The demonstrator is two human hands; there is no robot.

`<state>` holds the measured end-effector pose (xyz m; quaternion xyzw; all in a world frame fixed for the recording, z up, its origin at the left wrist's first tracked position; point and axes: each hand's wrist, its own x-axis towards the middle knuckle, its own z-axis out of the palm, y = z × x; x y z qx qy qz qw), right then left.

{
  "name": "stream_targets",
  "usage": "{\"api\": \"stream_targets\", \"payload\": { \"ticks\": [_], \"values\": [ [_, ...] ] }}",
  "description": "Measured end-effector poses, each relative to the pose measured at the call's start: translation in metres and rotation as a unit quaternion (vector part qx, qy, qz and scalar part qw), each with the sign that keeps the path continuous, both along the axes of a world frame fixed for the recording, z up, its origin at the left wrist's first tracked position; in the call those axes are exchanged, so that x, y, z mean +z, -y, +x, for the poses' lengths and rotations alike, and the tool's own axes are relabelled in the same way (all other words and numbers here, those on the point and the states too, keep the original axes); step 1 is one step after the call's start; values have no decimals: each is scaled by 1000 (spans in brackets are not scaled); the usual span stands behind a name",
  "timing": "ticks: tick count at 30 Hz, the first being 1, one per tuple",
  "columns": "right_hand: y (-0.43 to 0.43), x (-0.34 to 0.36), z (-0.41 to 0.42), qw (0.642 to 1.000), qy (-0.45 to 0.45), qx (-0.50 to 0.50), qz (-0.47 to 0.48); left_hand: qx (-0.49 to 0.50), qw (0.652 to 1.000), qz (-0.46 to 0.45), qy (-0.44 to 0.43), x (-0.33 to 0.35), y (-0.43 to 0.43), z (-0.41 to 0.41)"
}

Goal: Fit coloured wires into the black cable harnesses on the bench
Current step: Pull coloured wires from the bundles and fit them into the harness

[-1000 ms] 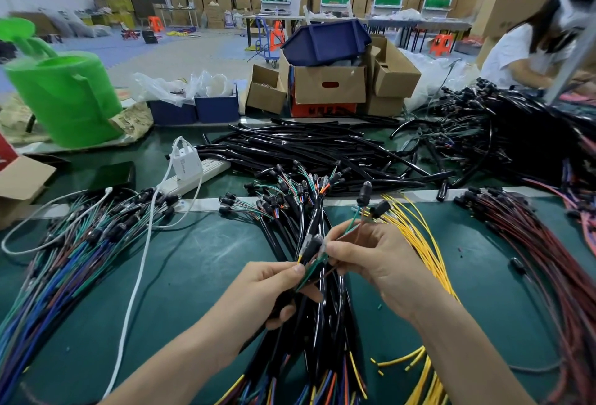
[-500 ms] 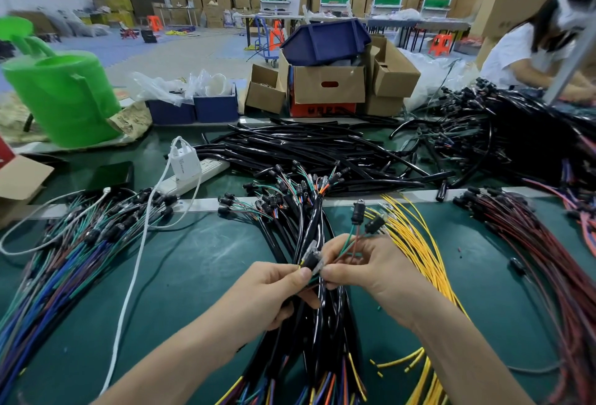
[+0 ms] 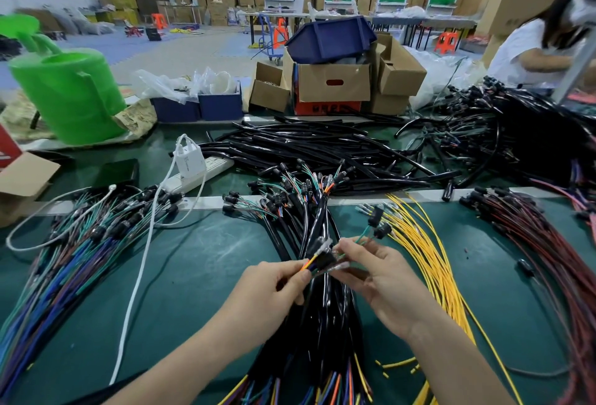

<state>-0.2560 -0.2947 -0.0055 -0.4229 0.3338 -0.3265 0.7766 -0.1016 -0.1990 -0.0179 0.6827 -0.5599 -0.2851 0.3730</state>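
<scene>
The left hand (image 3: pixel 274 285) hovered just above the green table (image 3: pixel 193 282), its fingers curled. Thumb and forefinger pinched a short fan of coloured wires (image 3: pixel 310 263) (orange, yellow and green) where they left a black harness end (image 3: pixel 326 258). The right hand (image 3: pixel 383 279) faced it, almost touching, fingers curled and pinching thin green wires (image 3: pixel 362 238) that rose to two black connectors (image 3: pixel 377 224); what sat at its fingertips was too blurred to tell. Beneath both hands lay the thick bundle of black cable harnesses (image 3: pixel 322 324), with loose yellow wires (image 3: pixel 429 262) just beside it on the right.

At the table's far edge two dark blue bins (image 3: pixel 221 106) held crumpled clear plastic bags (image 3: pixel 167 85). Next to them stood a cardboard box (image 3: pixel 333 83) with an upturned blue bin (image 3: pixel 329 38) resting on top, hiding its contents. A smaller open carton (image 3: pixel 269 91) leaned against it, its inside too dim to read.
</scene>
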Motion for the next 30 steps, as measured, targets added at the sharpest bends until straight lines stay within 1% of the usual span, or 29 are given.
{"api": "stream_targets", "payload": {
  "ticks": [2, 4, 5, 6, 8, 10, 13, 16, 19, 26, 30],
  "values": [
    [0, -1, -2, 1000, -14, 25, -8, 12, 998, -4, 54, -4, -2, 1],
    [-4, -2, 1, 997, -4, 69, -25, 18, 998, -10, 65, -6, -1, 0],
    [-7, -3, 6, 997, 17, 68, -24, 21, 998, -17, 58, -7, 0, -2],
    [-11, -4, 12, 998, 48, 43, -13, 25, 998, -26, 51, -8, 2, -4],
    [-18, -7, 26, 993, 105, -53, 30, 26, 997, -43, 57, -10, 7, -12],
    [-21, -7, 38, 980, 123, -141, 61, 10, 996, -52, 76, -13, 8, -19],
    [-12, 1, 38, 957, 183, -200, 103, -44, 996, -38, 71, -20, 2, -17],
    [2, 12, 27, 957, 207, -181, 91, -91, 994, -3, 58, -30, -13, -2],
    [6, 15, 25, 970, 186, -144, 67, -106, 992, 7, 69, -37, -22, 4],
    [-6, 26, 45, 974, 193, -108, -44, -116, 992, -39, 16, -35, -15, -2],
    [-8, 33, 48, 980, 156, -95, -81, -113, 990, -79, -20, -25, -12, -11]
  ]
}}
